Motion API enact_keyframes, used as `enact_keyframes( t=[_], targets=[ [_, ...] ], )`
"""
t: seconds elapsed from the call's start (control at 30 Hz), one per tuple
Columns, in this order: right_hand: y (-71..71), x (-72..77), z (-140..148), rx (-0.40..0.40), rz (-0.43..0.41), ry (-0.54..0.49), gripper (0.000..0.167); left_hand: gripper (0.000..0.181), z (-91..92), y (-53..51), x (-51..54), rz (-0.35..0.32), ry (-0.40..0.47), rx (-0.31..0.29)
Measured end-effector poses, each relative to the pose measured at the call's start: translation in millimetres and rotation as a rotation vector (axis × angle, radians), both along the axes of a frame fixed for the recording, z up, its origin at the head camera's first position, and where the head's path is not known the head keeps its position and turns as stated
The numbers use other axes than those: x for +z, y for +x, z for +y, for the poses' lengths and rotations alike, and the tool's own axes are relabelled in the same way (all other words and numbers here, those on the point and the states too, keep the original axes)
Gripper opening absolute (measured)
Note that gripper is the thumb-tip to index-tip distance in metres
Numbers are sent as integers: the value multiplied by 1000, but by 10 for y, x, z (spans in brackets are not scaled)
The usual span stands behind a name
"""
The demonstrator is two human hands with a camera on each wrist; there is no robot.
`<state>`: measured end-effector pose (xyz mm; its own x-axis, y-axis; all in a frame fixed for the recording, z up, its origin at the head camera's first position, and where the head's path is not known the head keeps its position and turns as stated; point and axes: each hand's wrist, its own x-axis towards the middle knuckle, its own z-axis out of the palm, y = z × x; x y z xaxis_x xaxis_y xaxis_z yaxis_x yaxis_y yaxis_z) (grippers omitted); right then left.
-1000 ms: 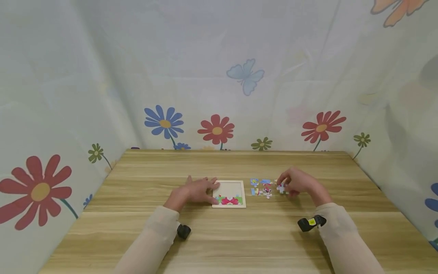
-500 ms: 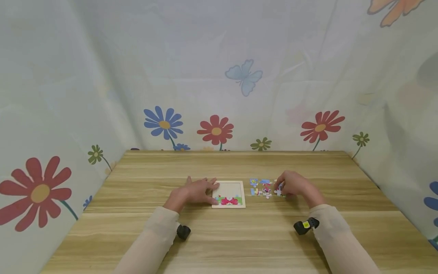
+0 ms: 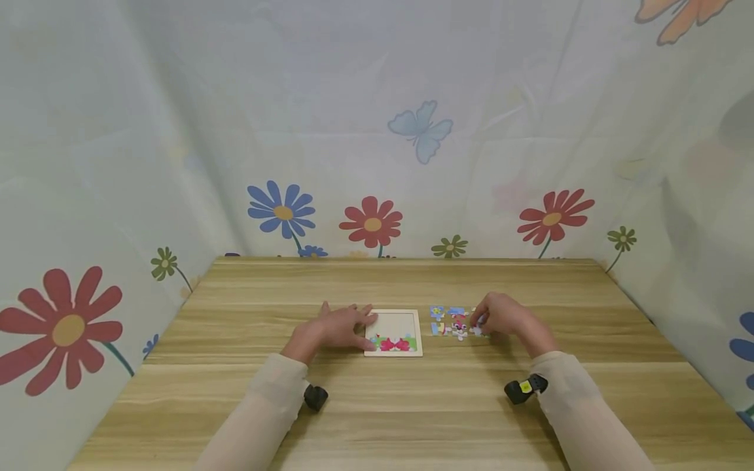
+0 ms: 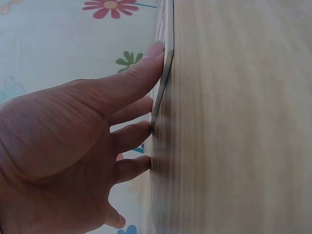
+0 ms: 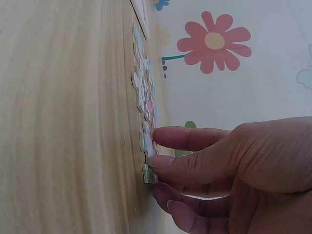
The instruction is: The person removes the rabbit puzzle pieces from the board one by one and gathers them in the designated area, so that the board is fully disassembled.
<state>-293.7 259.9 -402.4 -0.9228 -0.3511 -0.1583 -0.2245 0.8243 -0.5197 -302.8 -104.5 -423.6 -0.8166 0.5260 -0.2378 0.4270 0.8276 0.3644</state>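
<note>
A square wooden puzzle frame (image 3: 421,333) lies flat on the table, with green and pink picture parts along its near side and a bare board above them. My left hand (image 3: 337,328) rests at its left edge, thumb and fingertips touching the rim, fingers spread; the left wrist view shows the thumb on the frame (image 4: 169,53). Several puzzle pieces (image 3: 459,326) lie to the right of the frame. At their right end my right hand (image 3: 504,314) pinches a light blue piece (image 3: 478,331) at table level. In the right wrist view, thumb and forefinger touch that piece (image 5: 148,144).
The wooden table (image 3: 389,412) reaches back to a hanging cloth (image 3: 330,118) printed with flowers and a butterfly. Black wrist cameras sit below both wrists, the left one (image 3: 315,397) and the right one (image 3: 520,391).
My right hand has shifted slightly left with the light blue piece, bringing it closer to the other pieces. My left hand and the frame have stayed put.
</note>
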Motion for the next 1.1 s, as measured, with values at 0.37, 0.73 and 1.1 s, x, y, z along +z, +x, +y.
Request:
enact_keyframes(
  t=[0.37, 0.73, 1.1],
  targets=[
    [-10, 8, 34, -6, 32, 7, 21, 77, 13, 6, 26, -6, 7, -6],
    [41, 159, -259, 79, 103, 22, 13, 79, -36, 9, 57, -38, -3, -23],
    [166, 144, -1147, 234, 174, -7, 14, 85, -32, -29, 4, -33, -32, -62]
  ],
)
